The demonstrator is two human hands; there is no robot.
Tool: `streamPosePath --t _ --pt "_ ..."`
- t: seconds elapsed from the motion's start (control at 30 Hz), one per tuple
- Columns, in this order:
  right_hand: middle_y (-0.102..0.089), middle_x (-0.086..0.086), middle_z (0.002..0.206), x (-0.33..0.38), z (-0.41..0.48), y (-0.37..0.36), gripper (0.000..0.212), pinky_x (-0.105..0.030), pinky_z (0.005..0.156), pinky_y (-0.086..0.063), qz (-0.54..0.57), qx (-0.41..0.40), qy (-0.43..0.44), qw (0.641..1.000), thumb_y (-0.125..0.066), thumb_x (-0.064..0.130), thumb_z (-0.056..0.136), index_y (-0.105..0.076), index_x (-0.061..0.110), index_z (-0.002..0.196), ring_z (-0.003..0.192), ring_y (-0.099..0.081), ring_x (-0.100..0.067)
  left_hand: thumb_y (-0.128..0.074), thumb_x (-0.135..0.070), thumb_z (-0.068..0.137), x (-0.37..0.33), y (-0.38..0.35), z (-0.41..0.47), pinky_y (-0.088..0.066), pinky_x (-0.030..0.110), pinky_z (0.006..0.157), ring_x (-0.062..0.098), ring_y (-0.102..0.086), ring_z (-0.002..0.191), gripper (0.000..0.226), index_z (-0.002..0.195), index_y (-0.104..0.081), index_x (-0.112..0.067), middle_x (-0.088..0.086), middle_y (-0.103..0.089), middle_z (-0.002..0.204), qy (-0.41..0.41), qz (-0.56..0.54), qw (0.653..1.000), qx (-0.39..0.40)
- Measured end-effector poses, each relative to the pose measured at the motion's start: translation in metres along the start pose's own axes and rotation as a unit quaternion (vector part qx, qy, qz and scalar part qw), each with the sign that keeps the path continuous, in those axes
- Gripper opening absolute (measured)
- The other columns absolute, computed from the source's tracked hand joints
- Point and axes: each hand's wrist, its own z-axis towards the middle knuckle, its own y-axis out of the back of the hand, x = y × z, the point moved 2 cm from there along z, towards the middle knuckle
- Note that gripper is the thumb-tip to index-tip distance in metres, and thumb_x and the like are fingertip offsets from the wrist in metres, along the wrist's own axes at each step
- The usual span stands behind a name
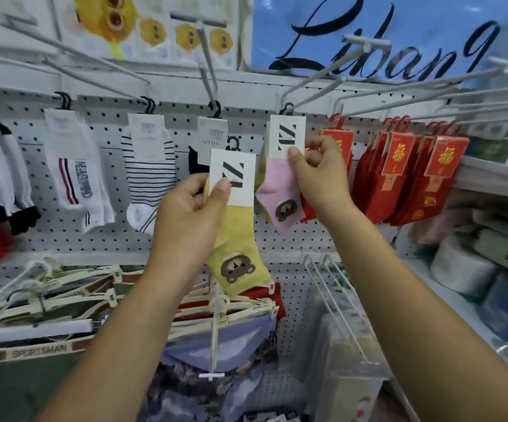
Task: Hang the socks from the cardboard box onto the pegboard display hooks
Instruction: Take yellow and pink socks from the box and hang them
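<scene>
My left hand (190,208) pinches the white card of a yellow sock (237,239) with a brown bear face, held in front of the pegboard (292,239), its black hanger clip free just above the card. My right hand (319,175) pinches the card of a pink bear sock (280,193), whose black clip sits on a long display hook (323,89). The cardboard box is out of view.
White, striped and dark socks (149,166) hang on hooks to the left. Red packaged socks (405,178) hang to the right, beside shelves of goods (490,239). Long empty metal hooks jut toward me overhead. Underwear on hangers (73,293) fills the lower rows.
</scene>
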Motion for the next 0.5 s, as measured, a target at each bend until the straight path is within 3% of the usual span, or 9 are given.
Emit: streamPosePath --t 0.1,0.23,0.3,0.4,0.5 --pt "-0.06 0.015 0.064 -0.003 0.002 -0.002 0.015 -0.004 0.05 -0.039 0.018 -0.002 -0.004 1.0 -0.069 0.022 0.095 -0.054 0.027 0.096 0.052 -0.054 0.011 -0.062 -0.027 0.102 0.007 0.002 0.003 -0.06 0.023 0.065 0.009 -0.076 0.078 0.011 0.105 -0.072 -0.03 -0.008 -0.08 0.087 0.003 0.006 1.0 0.009" --pt "-0.06 -0.003 0.077 -0.008 0.003 -0.002 0.018 -0.009 0.054 -0.041 0.014 0.013 -0.031 0.999 -0.068 0.026 0.096 -0.056 0.017 0.106 0.061 -0.051 -0.004 -0.056 -0.03 0.105 0.015 0.004 0.01 -0.056 0.02 0.059 0.011 -0.073 0.074 0.016 0.101 -0.072 -0.031 -0.005 -0.079 0.086 0.011 0.018 1.0 0.022" --pt "-0.065 0.001 0.087 -0.007 -0.002 0.0 0.022 -0.007 0.06 -0.042 0.007 -0.005 -0.036 0.999 -0.07 0.03 0.094 -0.058 0.017 0.107 0.07 -0.057 -0.003 -0.051 -0.03 0.107 0.015 0.001 0.013 -0.058 0.026 0.067 0.012 -0.073 0.079 0.019 0.103 -0.07 -0.031 -0.005 -0.079 0.09 0.015 0.03 0.999 0.034" --pt "-0.066 0.005 0.102 0.003 -0.021 0.007 0.021 -0.01 0.079 -0.044 -0.02 -0.108 0.012 0.994 -0.071 0.035 0.092 -0.06 0.02 0.103 0.093 -0.061 -0.007 -0.047 -0.033 0.109 0.015 -0.005 0.017 -0.058 0.049 0.085 0.027 -0.074 0.093 0.021 0.106 -0.068 -0.03 -0.001 -0.079 0.098 0.026 0.042 0.997 0.054" --pt "-0.068 0.012 0.095 0.019 -0.044 0.007 0.017 -0.012 0.078 -0.046 0.026 -0.051 0.039 0.998 -0.065 0.042 0.096 -0.063 0.025 0.101 0.087 -0.062 -0.001 -0.046 -0.032 0.109 0.013 -0.012 0.023 -0.058 0.031 0.074 0.013 -0.074 0.085 0.021 0.106 -0.067 -0.031 -0.009 -0.078 0.095 0.011 0.049 0.997 0.064"
